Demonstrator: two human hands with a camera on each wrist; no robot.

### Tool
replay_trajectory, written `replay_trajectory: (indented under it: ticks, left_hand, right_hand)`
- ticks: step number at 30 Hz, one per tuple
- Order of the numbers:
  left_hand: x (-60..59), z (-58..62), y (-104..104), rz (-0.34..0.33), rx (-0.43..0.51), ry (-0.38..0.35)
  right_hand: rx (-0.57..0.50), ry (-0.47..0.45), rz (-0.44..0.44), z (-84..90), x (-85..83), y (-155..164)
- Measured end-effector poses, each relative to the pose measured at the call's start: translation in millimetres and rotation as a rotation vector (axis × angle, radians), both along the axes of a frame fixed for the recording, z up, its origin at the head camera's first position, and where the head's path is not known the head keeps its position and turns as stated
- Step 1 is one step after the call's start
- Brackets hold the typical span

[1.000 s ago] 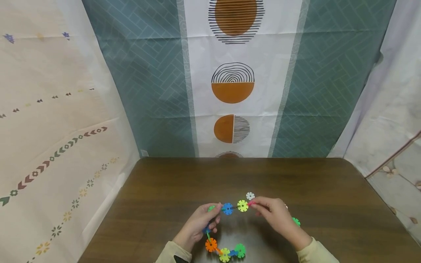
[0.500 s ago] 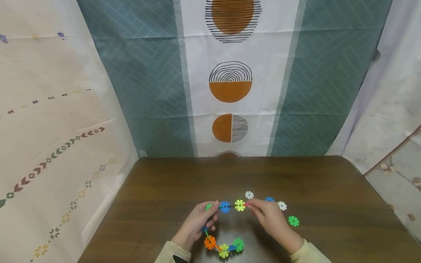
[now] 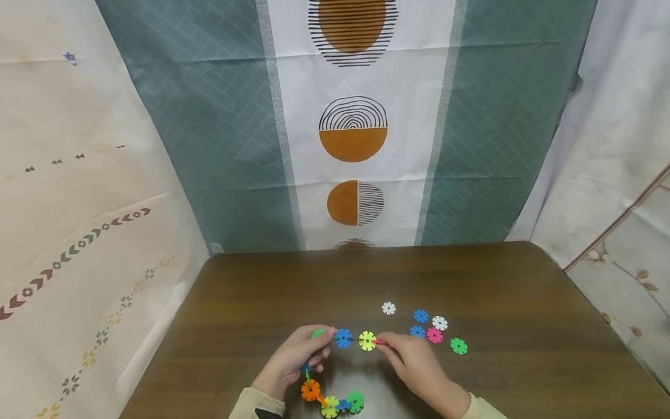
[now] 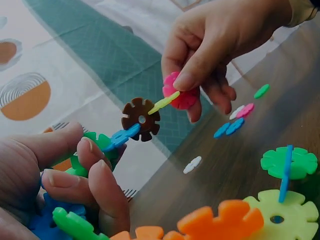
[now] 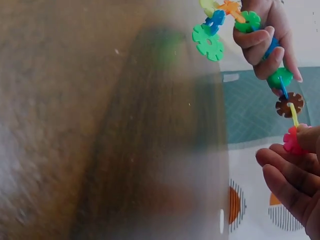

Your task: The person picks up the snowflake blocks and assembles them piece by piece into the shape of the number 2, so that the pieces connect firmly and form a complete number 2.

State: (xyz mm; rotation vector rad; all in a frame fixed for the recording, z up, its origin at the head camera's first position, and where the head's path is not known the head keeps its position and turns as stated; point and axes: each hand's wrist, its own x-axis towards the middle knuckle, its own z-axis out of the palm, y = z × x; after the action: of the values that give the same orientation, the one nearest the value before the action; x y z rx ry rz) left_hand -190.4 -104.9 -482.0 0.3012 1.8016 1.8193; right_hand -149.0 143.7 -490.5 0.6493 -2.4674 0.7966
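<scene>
A chain of slotted, flower-shaped plastic discs stretches between my two hands above the table. My left hand (image 3: 298,356) holds it with curled fingers around green and blue discs. From there a blue disc (image 3: 343,338), a brown disc (image 4: 141,119) and a yellow disc (image 3: 367,341) run rightward. At that end my right hand (image 3: 419,364) pinches a pink disc (image 4: 179,91) between thumb and finger; it touches the yellow one. The chain's other end hangs below my left hand: an orange disc (image 3: 310,390), a yellow-green disc (image 3: 330,407), a small blue one and a green disc (image 3: 356,401).
Loose discs lie on the dark wooden table (image 3: 262,291) beyond and right of my right hand: white (image 3: 389,308), blue (image 3: 421,316), pink (image 3: 434,335), green (image 3: 458,346) and others. Patterned cloths hang behind the table (image 3: 471,145) and at both sides.
Both hands and the chain have drifted slightly left and nearer my body. Loose discs that my right hand hid now show. The pink disc stays pinched against the yellow one.
</scene>
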Motion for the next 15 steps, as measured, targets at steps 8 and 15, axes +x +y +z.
replay_trajectory:
  ticks: [8, 15]
  left_hand:
    - [0.0, 1.3, -9.2, -0.012, -0.03, 0.012]
    - [-0.7, 4.6, -6.5, -0.03, -0.008, -0.02]
  right_hand:
    - [0.044, 0.027, 0.011, 1.6, 3.7, -6.4]
    - [0.029, -0.018, -0.006, 1.6, 6.0, -4.5]
